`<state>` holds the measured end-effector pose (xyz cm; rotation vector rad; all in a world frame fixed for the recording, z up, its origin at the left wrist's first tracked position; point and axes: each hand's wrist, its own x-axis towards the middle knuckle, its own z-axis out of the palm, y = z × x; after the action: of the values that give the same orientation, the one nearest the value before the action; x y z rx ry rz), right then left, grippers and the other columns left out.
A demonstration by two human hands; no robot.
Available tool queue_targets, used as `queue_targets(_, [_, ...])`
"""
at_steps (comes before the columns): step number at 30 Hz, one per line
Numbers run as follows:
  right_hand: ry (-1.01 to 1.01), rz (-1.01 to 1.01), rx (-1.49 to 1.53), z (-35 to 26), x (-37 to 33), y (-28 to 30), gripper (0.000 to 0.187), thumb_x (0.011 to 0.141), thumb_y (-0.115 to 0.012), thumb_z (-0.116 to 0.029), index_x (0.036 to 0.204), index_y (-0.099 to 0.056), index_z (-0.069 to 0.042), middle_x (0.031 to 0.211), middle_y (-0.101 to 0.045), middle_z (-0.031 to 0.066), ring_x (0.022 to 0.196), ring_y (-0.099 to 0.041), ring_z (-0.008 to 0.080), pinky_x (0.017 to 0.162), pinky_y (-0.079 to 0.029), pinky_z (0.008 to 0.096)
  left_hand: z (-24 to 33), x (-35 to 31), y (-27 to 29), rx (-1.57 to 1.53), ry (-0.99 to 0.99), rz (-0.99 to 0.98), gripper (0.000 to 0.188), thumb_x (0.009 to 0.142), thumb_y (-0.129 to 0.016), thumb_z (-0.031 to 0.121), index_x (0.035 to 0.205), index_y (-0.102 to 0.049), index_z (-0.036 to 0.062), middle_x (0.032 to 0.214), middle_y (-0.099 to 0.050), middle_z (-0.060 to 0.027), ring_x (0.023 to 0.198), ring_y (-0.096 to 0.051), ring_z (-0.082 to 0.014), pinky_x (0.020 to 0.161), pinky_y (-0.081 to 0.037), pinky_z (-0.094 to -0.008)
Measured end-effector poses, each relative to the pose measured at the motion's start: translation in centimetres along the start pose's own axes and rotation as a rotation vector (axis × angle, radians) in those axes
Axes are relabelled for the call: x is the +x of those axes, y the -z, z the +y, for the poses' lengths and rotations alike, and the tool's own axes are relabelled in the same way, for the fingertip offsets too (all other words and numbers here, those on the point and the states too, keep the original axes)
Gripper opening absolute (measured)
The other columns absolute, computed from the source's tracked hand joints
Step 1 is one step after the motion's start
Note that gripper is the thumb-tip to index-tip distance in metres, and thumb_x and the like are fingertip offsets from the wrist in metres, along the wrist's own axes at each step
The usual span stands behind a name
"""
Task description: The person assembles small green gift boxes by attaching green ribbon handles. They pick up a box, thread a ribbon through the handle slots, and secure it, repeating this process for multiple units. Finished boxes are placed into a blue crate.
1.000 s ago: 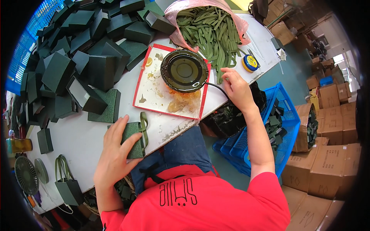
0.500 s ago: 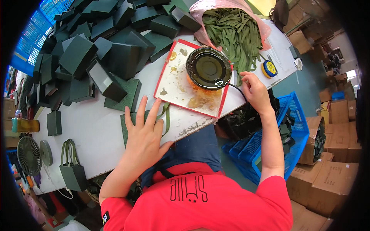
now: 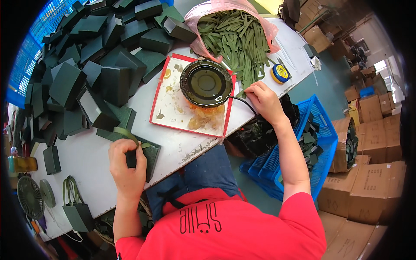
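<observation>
My left hand (image 3: 127, 167) is closed, pinching a looped dark green ribbon (image 3: 125, 131) above a dark green box (image 3: 151, 159) at the table's front edge. Part of that box is hidden behind the fingers. On the right, my right hand (image 3: 265, 103) has its fingertips pressed together on the end of a ribbon strip (image 3: 241, 93) beside the ribbon pile (image 3: 236, 41). Between the hands stands a round black pot (image 3: 206, 82) of dark, glossy liquid. Under it is a white board (image 3: 167, 106) with red edging, stained with amber drips.
Many dark green boxes (image 3: 67, 84) are heaped at the left. A pink plastic bag (image 3: 269, 32) surrounds the ribbons. Nearby are a small yellow-and-blue tin (image 3: 280, 73), a handled green bag (image 3: 79, 215) and a fan (image 3: 30, 197). A blue crate (image 3: 324, 149) and cartons (image 3: 375, 186) stand to the right.
My left hand has gone from spread over the box to pinching the ribbon and lifting it into a loop. My right hand stays by the ribbon pile. The whole view has shifted.
</observation>
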<state>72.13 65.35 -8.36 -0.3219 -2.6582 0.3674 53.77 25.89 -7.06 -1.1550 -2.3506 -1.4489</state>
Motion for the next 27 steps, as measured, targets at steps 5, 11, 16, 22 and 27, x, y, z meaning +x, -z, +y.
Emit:
queue_targets(5, [-0.174, 0.139, 0.178, -1.3, 0.5, -0.1, 0.013, 0.093, -0.067, -0.002, 0.106, -0.068, -0.001, 0.097, -0.063, 0.0154, 0.082, -0.065, 0.0324, 0.075, -0.054, 0.0387, -0.4, -0.4, 0.3, 0.168, 0.002, -0.036, 0.065, 0.083, -0.063, -0.011, 0.145, -0.052, 0.0016, 0.097, -0.061, -0.0123, 0.091, -0.058, -0.0301, 0.090, -0.047, -0.0401])
queue_targets(11, [-0.205, 0.225, 0.231, -1.2, 0.0, 0.3, 0.015, 0.098, -0.064, -0.004, 0.112, -0.066, 0.001, 0.096, -0.064, 0.0124, 0.075, -0.062, 0.0223, 0.069, -0.051, 0.0327, 0.1, -0.3, 1.7, 0.406, -0.065, -0.195, 0.045, 0.081, -0.060, -0.012, 0.123, -0.071, 0.0030, 0.108, -0.059, -0.0140, 0.101, -0.056, -0.0324, 0.093, -0.044, -0.0435])
queue_targets(16, [-0.557, 0.210, 0.508, -5.8, -0.3, 2.2, 0.014, 0.102, -0.062, -0.007, 0.113, -0.067, 0.001, 0.090, -0.070, 0.0078, 0.066, -0.059, 0.0085, 0.059, -0.048, 0.0258, -0.1, -1.4, 2.3, 0.530, 0.042, -0.206, 0.053, 0.085, -0.072, 0.011, 0.135, -0.059, -0.0045, 0.134, -0.055, -0.0214, 0.125, -0.049, -0.0398, 0.108, -0.036, -0.0480])
queue_targets(22, [-0.687, -0.036, 1.013, -11.9, -1.2, 2.9, 0.019, 0.104, -0.061, -0.011, 0.114, -0.064, 0.005, 0.088, -0.072, 0.0093, 0.062, -0.065, 0.0092, 0.051, -0.050, 0.0209, 1.8, -2.5, 2.4, 0.587, 0.134, -0.296, 0.097, 0.071, -0.086, 0.029, 0.150, -0.042, -0.0043, 0.152, -0.045, -0.0209, 0.143, -0.037, -0.0419, 0.117, -0.027, -0.0522])
queue_targets(27, [-0.785, -0.069, 1.244, -12.5, -0.5, 1.4, 0.020, 0.105, -0.063, -0.020, 0.104, -0.063, 0.000, 0.082, -0.070, 0.0057, 0.055, -0.060, 0.0071, 0.045, -0.044, 0.0187, 3.0, -1.3, 2.8, 0.579, 0.190, -0.524, 0.103, 0.064, -0.088, 0.019, 0.155, -0.042, 0.0062, 0.162, -0.036, -0.0169, 0.146, -0.034, -0.0407, 0.118, -0.027, -0.0519])
